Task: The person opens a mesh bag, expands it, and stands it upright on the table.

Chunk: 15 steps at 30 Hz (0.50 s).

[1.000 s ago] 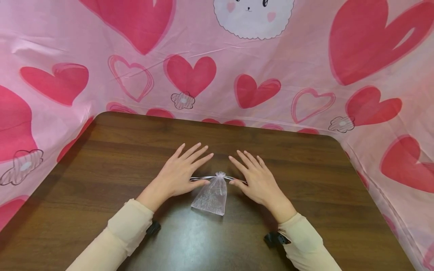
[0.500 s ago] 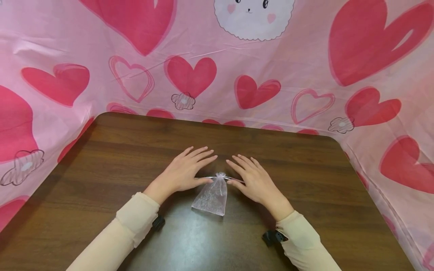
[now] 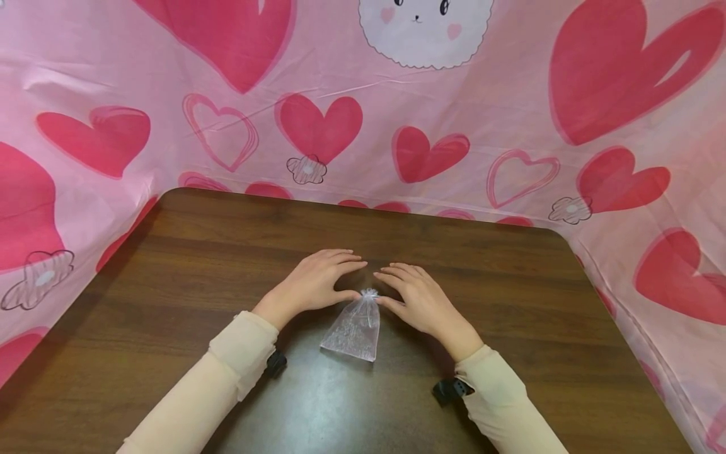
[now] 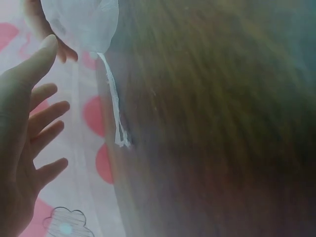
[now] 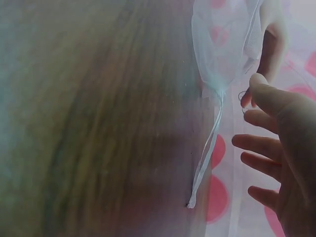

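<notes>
A small sheer white drawstring pouch [image 3: 353, 331] lies on the table, its gathered neck pointing away from me. My left hand [image 3: 315, 281] hovers at the neck's left side, fingers loosely bent, thumb tip right at the gathers. On the other side my right hand [image 3: 424, 301] mirrors it, with its thumb tip close to the neck. In the left wrist view one white drawstring [image 4: 114, 101] trails from the pouch [image 4: 84, 24], outside the fingers. The right wrist view shows the other drawstring [image 5: 206, 153] hanging free of the spread fingers, beside the pouch [image 5: 222, 44].
The dark brown wooden table [image 3: 187, 265] has rounded far corners. A pink cloth [image 3: 329, 57] with red hearts hangs behind it and along both sides. Black wrist devices [image 3: 276, 364] sit under both cream sleeves [image 3: 198, 378].
Both hands have moved inward toward the pouch's neck, and their fingers have bent from a straighter spread. The pouch stays where it was; the drawstrings are now mostly hidden behind the hands.
</notes>
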### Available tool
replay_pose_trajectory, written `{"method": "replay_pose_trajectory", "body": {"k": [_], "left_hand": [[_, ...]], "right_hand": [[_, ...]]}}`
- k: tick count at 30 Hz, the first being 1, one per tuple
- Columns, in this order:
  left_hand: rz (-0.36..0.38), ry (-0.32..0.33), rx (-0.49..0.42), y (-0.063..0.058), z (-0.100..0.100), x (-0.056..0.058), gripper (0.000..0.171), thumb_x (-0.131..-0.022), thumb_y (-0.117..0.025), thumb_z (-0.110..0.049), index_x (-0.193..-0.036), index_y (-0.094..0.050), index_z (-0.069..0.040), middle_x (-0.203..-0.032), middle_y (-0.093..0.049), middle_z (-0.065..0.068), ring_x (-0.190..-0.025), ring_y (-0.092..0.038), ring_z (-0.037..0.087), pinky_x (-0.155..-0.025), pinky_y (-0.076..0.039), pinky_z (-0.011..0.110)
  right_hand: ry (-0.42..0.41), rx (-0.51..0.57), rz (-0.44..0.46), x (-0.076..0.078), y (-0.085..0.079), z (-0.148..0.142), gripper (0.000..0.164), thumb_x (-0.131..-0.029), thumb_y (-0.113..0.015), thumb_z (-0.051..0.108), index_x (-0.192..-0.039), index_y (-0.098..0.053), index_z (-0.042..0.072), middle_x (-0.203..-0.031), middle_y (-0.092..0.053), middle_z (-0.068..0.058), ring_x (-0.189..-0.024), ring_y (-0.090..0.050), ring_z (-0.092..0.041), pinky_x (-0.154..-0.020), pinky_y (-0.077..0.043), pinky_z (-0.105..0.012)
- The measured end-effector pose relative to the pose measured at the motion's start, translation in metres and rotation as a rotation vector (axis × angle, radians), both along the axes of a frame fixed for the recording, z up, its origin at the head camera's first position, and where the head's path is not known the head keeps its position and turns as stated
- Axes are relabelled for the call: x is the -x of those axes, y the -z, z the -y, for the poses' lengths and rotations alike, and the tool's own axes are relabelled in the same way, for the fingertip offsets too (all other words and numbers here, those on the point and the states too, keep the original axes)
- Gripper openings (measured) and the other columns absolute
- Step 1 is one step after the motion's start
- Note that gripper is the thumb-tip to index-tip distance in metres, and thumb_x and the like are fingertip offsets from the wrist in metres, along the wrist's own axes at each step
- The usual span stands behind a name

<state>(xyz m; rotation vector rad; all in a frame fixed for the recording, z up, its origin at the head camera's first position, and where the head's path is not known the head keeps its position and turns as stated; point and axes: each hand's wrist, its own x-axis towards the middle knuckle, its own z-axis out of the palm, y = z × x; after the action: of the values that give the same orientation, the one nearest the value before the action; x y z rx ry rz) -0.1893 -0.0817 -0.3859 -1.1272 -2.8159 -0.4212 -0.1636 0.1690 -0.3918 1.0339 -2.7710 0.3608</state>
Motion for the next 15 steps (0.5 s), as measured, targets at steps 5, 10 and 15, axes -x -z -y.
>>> {"method": "replay_pose_trajectory", "body": {"k": [5, 10, 15], "left_hand": [[0.035, -0.015, -0.033, 0.001, -0.004, 0.002, 0.063, -0.086, -0.071, -0.054, -0.137, -0.060, -0.019, -0.139, -0.058, 0.002, -0.132, -0.048, 0.024, -0.108, -0.037, 0.046], [0.083, -0.029, -0.058, 0.003, -0.008, 0.004, 0.057, -0.085, -0.074, -0.051, -0.131, -0.065, -0.019, -0.129, -0.064, 0.001, -0.121, -0.056, 0.022, -0.100, -0.044, 0.045], [0.154, -0.054, -0.058, 0.005, -0.013, 0.005, 0.049, -0.086, -0.073, -0.049, -0.125, -0.069, -0.020, -0.110, -0.068, -0.006, -0.101, -0.059, 0.016, -0.086, -0.049, 0.038]], "right_hand": [[-0.005, 0.008, 0.025, 0.003, 0.000, 0.003, 0.042, -0.093, -0.070, 0.037, -0.127, -0.067, 0.012, -0.126, -0.065, -0.007, -0.124, -0.055, -0.027, -0.107, -0.036, -0.047], [-0.010, 0.042, 0.063, 0.006, 0.001, 0.005, 0.036, -0.092, -0.072, 0.033, -0.120, -0.071, 0.011, -0.116, -0.070, -0.002, -0.111, -0.060, -0.022, -0.101, -0.043, -0.044], [0.011, 0.067, 0.110, 0.006, 0.003, 0.006, 0.029, -0.092, -0.072, 0.031, -0.114, -0.074, 0.012, -0.109, -0.072, -0.001, -0.102, -0.063, -0.020, -0.092, -0.049, -0.043]]}}
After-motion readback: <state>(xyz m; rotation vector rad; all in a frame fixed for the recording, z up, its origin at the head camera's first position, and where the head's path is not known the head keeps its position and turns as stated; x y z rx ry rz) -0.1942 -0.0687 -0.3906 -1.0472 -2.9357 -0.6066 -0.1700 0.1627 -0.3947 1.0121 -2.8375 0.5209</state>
